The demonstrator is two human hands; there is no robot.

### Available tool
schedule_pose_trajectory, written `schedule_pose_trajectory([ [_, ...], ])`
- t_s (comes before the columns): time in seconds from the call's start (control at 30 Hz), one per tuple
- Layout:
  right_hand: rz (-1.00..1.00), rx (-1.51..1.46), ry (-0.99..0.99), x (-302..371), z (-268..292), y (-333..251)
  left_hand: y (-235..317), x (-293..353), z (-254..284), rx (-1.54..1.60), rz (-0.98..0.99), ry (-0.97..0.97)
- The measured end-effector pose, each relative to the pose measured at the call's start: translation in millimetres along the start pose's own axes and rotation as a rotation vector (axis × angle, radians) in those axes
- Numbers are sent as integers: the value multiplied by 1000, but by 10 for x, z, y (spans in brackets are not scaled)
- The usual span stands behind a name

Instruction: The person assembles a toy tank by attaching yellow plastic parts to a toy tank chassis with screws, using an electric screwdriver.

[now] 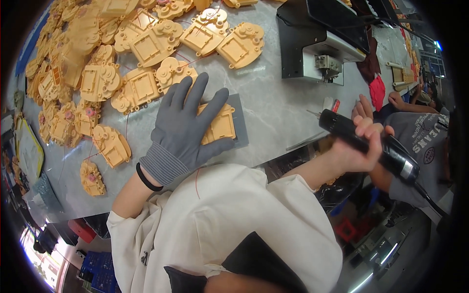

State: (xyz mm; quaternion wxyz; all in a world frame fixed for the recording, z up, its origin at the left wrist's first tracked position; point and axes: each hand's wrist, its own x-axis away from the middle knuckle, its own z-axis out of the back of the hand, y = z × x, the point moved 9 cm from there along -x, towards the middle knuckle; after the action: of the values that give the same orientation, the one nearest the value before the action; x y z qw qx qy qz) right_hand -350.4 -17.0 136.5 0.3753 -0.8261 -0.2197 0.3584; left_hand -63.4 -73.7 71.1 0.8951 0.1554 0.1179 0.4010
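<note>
My left hand (183, 122), in a grey knitted glove, lies with its fingers spread over a yellow plastic housing (222, 126). Part of that housing is hidden under the palm; it rests on a flat dark grey pad (240, 110) on the table. To the right, my bare right hand (366, 149) is wrapped round a black electric screwdriver (344, 131). Its thin bit (312, 113) points left, held well apart from the housing. A cord (430, 199) trails from its rear end.
Many similar yellow housings (101, 82) with thin red wires cover the left and far table (264, 105). A black and silver bench device (312, 56) stands at the far right. Close on my right sits a co-worker in a grey shirt (417, 134), near a red cloth (377, 93).
</note>
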Motion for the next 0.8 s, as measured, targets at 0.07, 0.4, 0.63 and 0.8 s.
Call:
schedule_pose_trajectory([
  [0.07,0,-1,-2,12,3,-11,21,51,78,122,1,22],
  [0.4,17,29,-9,61,-63,-72,-7,353,50,222,-13,58],
  [0.63,20,42,10,1,49,-86,-2,283,-127,64,34,12],
  [0.8,28,48,62,29,67,-52,127,426,7,72,90,61],
])
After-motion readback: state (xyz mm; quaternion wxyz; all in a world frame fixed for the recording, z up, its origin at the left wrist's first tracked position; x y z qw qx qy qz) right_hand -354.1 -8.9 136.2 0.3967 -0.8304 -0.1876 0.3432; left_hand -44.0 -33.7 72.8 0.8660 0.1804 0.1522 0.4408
